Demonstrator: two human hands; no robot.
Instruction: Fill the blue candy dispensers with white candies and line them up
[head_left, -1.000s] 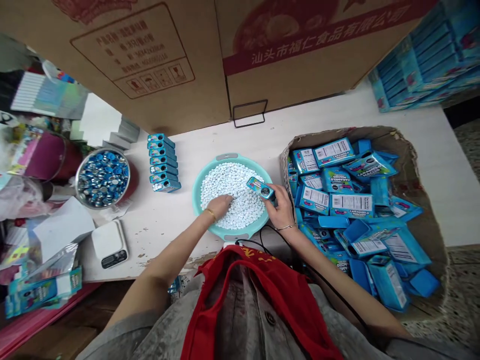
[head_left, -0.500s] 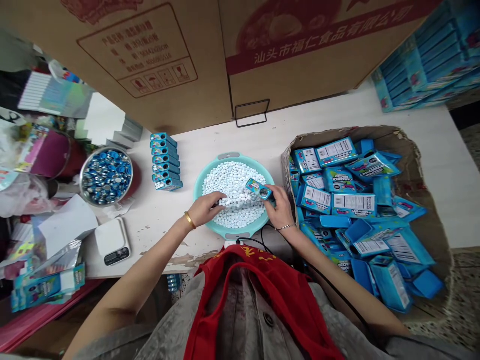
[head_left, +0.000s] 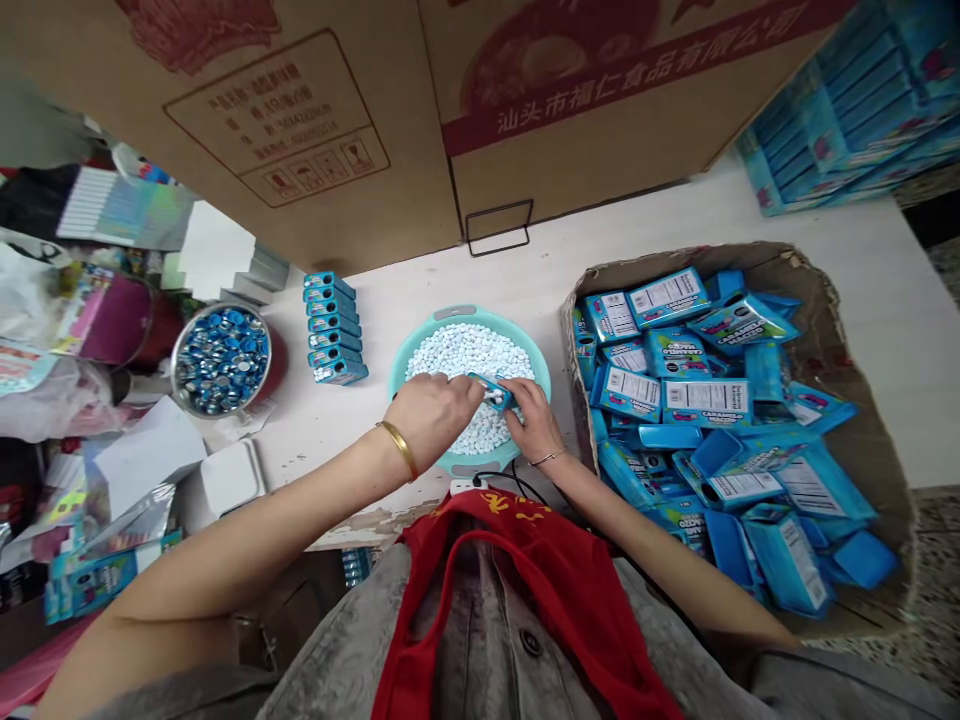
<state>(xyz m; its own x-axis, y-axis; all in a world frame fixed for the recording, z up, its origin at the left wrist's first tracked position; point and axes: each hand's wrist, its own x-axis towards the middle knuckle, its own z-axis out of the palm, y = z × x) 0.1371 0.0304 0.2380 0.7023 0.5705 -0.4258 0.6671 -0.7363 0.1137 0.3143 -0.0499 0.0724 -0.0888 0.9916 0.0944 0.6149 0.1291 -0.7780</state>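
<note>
A teal basin (head_left: 534, 360) full of small white candies (head_left: 465, 352) sits on the table in front of me. Over it my right hand (head_left: 531, 418) grips a small blue box (head_left: 491, 391) by its right end. My left hand (head_left: 431, 412) is closed in a loose fist right against the box's left end, fingertips pinched at its opening; whatever they hold is hidden. Both hands hover just above the candy pile.
A cardboard bin (head_left: 825, 330) of blue boxes stands at the right. A stacked row of filled blue boxes (head_left: 334, 330) and a metal bowl of blue pieces (head_left: 220, 360) lie left, with a white scale (head_left: 232, 475). Large cartons (head_left: 420, 110) wall the back.
My left hand rose out of the candies and closed up to the box's end. My right hand brought the box leftward and lower, toward the middle of the basin.
</note>
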